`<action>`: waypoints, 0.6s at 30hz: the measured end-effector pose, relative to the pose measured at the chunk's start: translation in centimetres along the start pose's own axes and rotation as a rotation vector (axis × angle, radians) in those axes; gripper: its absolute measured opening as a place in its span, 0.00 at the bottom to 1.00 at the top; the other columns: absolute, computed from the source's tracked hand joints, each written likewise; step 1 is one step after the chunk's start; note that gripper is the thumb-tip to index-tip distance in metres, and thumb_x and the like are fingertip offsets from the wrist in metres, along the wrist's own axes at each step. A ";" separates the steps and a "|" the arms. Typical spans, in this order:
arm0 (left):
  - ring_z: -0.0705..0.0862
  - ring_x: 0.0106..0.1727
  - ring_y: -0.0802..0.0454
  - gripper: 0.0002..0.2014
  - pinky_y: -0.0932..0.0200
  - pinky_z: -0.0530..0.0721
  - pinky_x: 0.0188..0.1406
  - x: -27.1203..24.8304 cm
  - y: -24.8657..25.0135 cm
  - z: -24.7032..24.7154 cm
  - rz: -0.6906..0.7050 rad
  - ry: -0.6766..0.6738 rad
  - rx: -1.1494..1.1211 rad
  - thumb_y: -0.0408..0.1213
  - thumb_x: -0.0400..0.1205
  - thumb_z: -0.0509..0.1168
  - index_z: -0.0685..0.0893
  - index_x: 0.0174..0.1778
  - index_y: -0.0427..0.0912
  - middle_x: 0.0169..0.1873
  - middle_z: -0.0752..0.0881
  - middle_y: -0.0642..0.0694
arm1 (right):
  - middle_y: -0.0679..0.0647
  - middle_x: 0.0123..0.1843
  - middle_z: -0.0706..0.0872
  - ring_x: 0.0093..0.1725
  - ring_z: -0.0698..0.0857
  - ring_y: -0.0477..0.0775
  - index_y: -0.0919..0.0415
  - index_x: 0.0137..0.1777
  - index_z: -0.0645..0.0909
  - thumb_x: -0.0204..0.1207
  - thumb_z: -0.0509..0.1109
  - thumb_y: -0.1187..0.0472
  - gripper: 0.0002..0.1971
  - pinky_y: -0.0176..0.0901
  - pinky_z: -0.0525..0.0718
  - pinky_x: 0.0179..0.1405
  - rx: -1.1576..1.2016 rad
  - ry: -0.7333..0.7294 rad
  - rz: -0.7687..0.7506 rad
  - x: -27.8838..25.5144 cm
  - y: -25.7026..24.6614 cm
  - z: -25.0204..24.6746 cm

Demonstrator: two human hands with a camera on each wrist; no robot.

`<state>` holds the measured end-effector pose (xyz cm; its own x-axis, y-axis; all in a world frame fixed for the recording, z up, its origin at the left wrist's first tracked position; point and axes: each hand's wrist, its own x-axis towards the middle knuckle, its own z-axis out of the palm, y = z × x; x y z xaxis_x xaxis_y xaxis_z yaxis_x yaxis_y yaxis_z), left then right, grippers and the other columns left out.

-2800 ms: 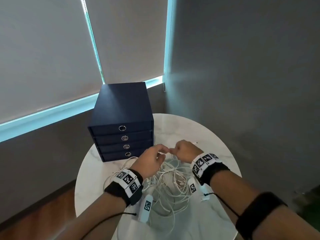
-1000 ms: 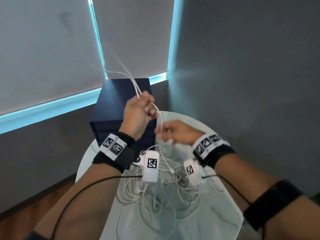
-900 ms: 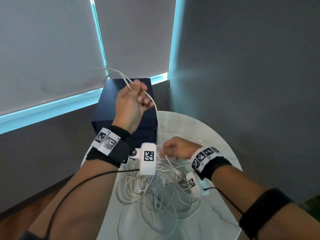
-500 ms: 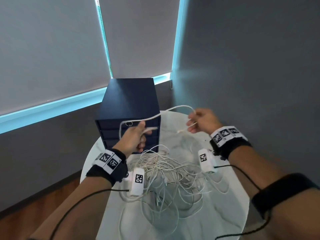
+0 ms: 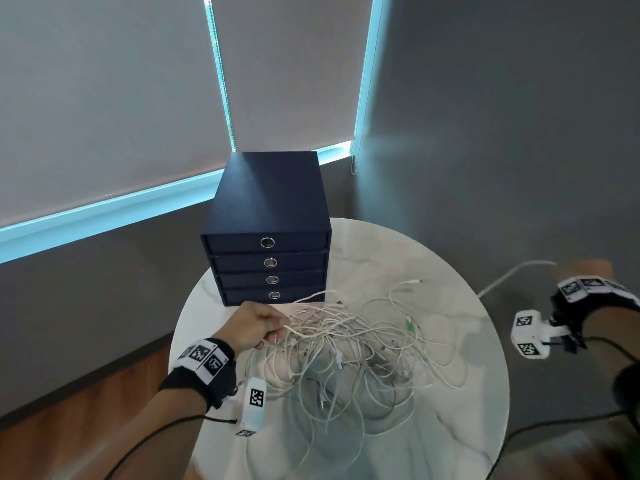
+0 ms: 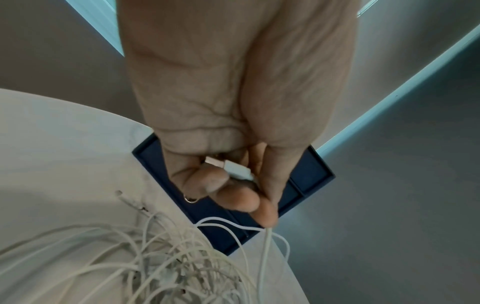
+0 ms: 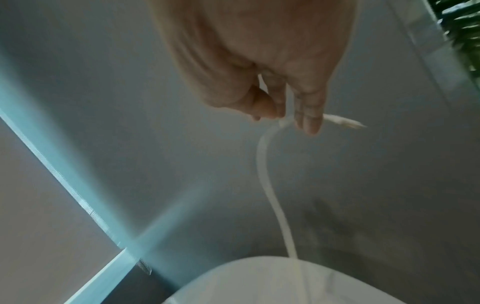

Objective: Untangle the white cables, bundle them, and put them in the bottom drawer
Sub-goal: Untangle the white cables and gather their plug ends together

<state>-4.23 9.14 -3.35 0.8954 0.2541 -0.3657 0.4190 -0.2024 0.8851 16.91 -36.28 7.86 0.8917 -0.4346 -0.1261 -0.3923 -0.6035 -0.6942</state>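
Observation:
A loose tangle of white cables (image 5: 349, 344) lies on the round marble table (image 5: 467, 407). My left hand (image 5: 258, 329) sits at the pile's left edge, just in front of the bottom drawer (image 5: 273, 295). Its fingers curl round one cable's plug end (image 6: 237, 169), and the cord (image 6: 265, 257) drops into the tangle. My right hand (image 5: 585, 268) is out past the table's right edge, blurred. It pinches the other end of a white cable (image 7: 275, 205), whose connector (image 7: 345, 123) sticks out past the fingers. All drawers of the navy drawer unit (image 5: 268, 199) are closed.
The drawer unit stands at the table's back left, against a grey wall under window blinds (image 5: 104, 91). A grey wall (image 5: 502, 133) runs along the right. Wooden floor (image 5: 69, 427) shows at lower left. A green plant (image 7: 462, 30) is at the right wrist view's upper corner.
My left hand has dropped from in front of the drawers to the pile's left edge. My right hand has swung far right, off the table, drawing one cable out of the tangle.

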 end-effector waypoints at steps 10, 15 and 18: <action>0.84 0.27 0.56 0.08 0.65 0.77 0.23 0.7 5.5 5.2 0.212 -0.124 -0.149 0.23 0.83 0.68 0.87 0.57 0.32 0.37 0.93 0.42 | 0.50 0.51 0.92 0.52 0.88 0.48 0.54 0.53 0.89 0.79 0.74 0.57 0.06 0.31 0.81 0.50 -0.003 -0.868 -0.724 -12.9 -6.4 14.3; 0.85 0.26 0.55 0.11 0.62 0.80 0.23 0.6 5.6 5.0 0.288 0.051 -0.228 0.27 0.78 0.75 0.84 0.54 0.35 0.31 0.90 0.45 | 0.50 0.27 0.86 0.30 0.87 0.49 0.56 0.48 0.85 0.83 0.65 0.58 0.08 0.44 0.82 0.42 -0.011 -0.999 -0.783 -17.9 -7.2 18.2; 0.87 0.28 0.51 0.18 0.61 0.82 0.23 0.4 4.8 4.6 0.190 0.143 -0.344 0.29 0.78 0.76 0.79 0.60 0.37 0.39 0.91 0.40 | 0.51 0.23 0.81 0.22 0.80 0.50 0.56 0.44 0.85 0.83 0.66 0.60 0.08 0.45 0.81 0.36 0.115 -0.910 -0.711 -17.8 -7.4 18.8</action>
<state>-1.20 3.94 -0.56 0.9118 0.3762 -0.1643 0.1517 0.0632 0.9864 8.17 -11.50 1.95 0.7538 0.6475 -0.1121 0.2434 -0.4336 -0.8676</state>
